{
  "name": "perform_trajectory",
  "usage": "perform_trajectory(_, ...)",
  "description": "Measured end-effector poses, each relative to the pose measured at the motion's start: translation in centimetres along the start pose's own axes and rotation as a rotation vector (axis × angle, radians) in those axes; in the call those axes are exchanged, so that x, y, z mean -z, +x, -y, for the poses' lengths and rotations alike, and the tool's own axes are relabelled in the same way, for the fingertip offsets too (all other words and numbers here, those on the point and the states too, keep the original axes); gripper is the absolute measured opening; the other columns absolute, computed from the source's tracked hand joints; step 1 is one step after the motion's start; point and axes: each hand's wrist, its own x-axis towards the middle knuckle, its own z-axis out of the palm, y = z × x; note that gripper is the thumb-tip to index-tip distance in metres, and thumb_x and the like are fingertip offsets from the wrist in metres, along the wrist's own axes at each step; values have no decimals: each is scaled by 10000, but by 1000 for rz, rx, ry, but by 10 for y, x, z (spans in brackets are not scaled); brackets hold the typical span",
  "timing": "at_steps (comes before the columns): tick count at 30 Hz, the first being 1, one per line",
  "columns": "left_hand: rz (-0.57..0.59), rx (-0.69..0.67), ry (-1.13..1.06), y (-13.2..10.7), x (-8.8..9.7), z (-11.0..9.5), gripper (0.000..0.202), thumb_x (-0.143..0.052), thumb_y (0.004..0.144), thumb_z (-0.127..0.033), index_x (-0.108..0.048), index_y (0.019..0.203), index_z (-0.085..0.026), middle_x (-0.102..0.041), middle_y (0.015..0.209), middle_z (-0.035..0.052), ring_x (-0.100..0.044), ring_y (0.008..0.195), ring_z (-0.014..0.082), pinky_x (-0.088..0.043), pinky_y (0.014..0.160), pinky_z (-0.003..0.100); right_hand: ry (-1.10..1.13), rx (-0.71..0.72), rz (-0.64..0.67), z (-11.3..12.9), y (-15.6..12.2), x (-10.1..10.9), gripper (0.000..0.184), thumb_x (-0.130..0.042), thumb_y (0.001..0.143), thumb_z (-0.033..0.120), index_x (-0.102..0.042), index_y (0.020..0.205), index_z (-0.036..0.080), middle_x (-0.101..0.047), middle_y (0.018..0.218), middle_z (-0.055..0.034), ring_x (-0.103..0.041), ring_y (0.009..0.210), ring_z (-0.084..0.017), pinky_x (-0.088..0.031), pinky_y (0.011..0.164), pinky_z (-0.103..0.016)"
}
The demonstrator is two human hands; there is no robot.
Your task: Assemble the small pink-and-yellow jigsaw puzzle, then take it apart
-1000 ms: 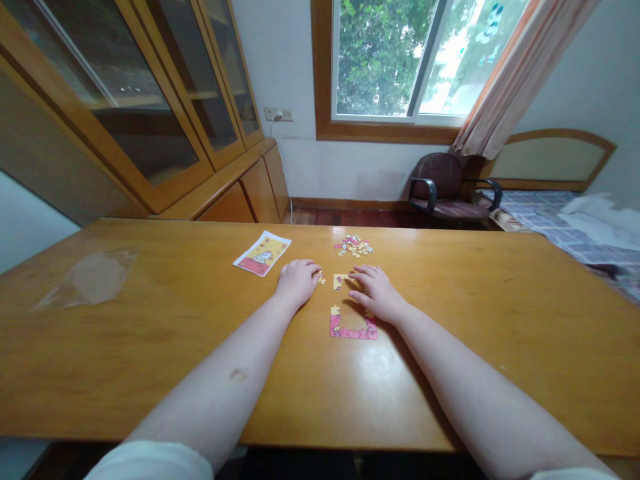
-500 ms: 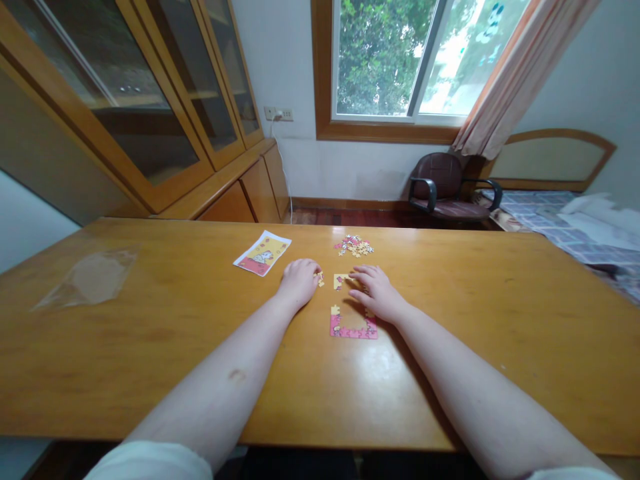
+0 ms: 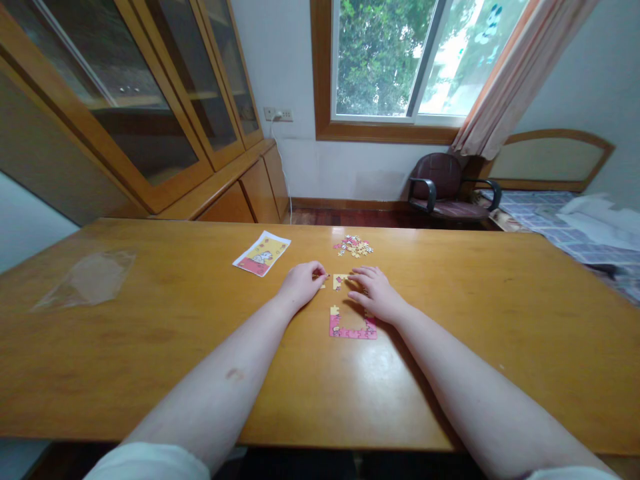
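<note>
Jigsaw border [image 3: 353,333] lies mid-worktop [image 3: 150,333], its pink run along 6 o'clock and a yellow corner section at 11 o'clock, with a gap between them on the 9 o'clock side. At its 10 o'clock, the left hand [image 3: 301,285] has its grip pinched on a small puzzle piece [image 3: 327,275]; a yellow piece [image 3: 323,286] lies just under those fingers. At 2 o'clock the right hand [image 3: 379,293] covers part of the border, its grip slack, fingers spread, clasping nothing. Loose pieces [image 3: 355,247] are heaped at 12 o'clock, a picture sheet [image 3: 262,254] lies at 10 o'clock, and farther out at 9 o'clock, a clear plastic bag [image 3: 87,280]
</note>
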Motion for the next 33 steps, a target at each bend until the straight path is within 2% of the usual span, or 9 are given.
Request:
perform_trajectory(4, -1, -57, -158, -4, -2, -8, 222, -591, 824, -296, -684, 1007, -212, -721, 912, 26, -655, 849, 171, -505, 807, 289, 7, 45, -44, 0, 1, 0, 273, -618, 859, 377, -669, 1071, 212, -662, 1150, -98, -540, 1150, -260, -258, 1077, -534)
perform_trajectory(7, 44, -138, -171, -8, -2, -16, 199, -602, 827, -300, -718, 967, -220, -730, 949, 26, -649, 892, 180, -492, 845, 300, 18, 73, -111, 1, 2, 0, 173, -626, 852, 321, -689, 969, 211, -699, 1016, -72, -607, 997, -221, -276, 1071, -501)
perform_trajectory(12, 77, -165, -179, -12, -2, -23, 196, -633, 814, -292, -730, 968, -221, -733, 953, 24, -648, 881, 176, -486, 835, 299, 48, 111, -201, 3, 2, -2, 121, -632, 850, 314, -694, 865, 212, -704, 844, -47, -615, 840, -190, -359, 1007, -432)
perform_trajectory(20, 98, -171, -194, -11, -5, -19, 204, -657, 804, -340, -739, 961, -239, -732, 925, 14, -644, 833, 166, -485, 785, 280, 54, 120, -222, 6, 2, -2, 128, -632, 859, 314, -705, 839, 211, -709, 817, -49, -600, 815, -192, -389, 947, -410)
perform_trajectory(28, 58, -294, -74, -11, -4, -16, 235, -676, 791, -358, -716, 987, -235, -727, 929, 22, -640, 883, 186, -477, 844, 318, 39, 114, -243, 5, 3, -2, 129, -627, 860, 280, -713, 806, 201, -700, 777, -58, -589, 780, -194, -429, 808, -359)
perform_trajectory(33, 29, -346, -33, -10, -4, -15, 197, -660, 802, -359, -707, 937, -223, -717, 961, 32, -633, 916, 193, -471, 867, 339, 30, 113, -240, 2, 3, -5, 117, -633, 855, 271, -712, 805, 201, -701, 778, -57, -586, 778, -193, -422, 790, -352)
